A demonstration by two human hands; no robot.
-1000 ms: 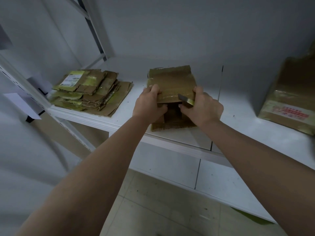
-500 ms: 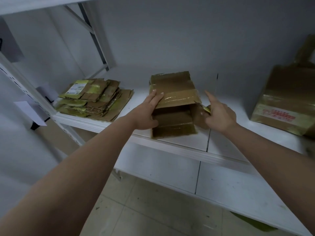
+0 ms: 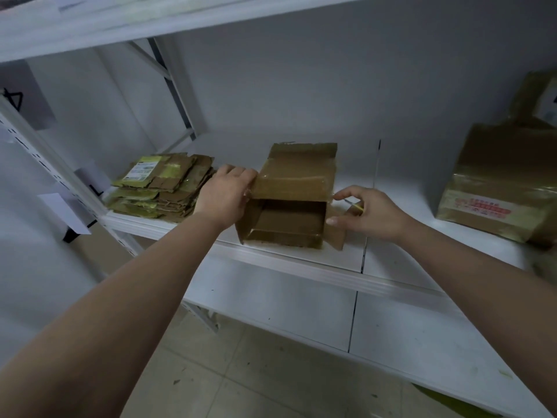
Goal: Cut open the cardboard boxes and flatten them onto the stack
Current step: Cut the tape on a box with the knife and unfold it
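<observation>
A brown taped cardboard box (image 3: 297,182) lies on its side on the white shelf (image 3: 301,260), its open end facing me with side flaps swung outward. My left hand (image 3: 224,196) grips the box's upper left edge. My right hand (image 3: 366,212) is at the box's right side, holding a small yellow-handled cutter (image 3: 354,204) whose thin blade points at the top right corner; its thumb touches the right flap. A stack of flattened cardboard (image 3: 164,184) lies on the shelf to the left of the box.
A larger taped cardboard box (image 3: 500,188) with a red-printed label stands at the shelf's right end. A shelf upright with paper tags (image 3: 64,206) runs down the left. Another shelf board (image 3: 301,315) lies below, above a tiled floor.
The box's end has been opened and both side flaps have swung outward. My left hand moved from the top flap to the left edge. My right hand shifted right to the box's corner.
</observation>
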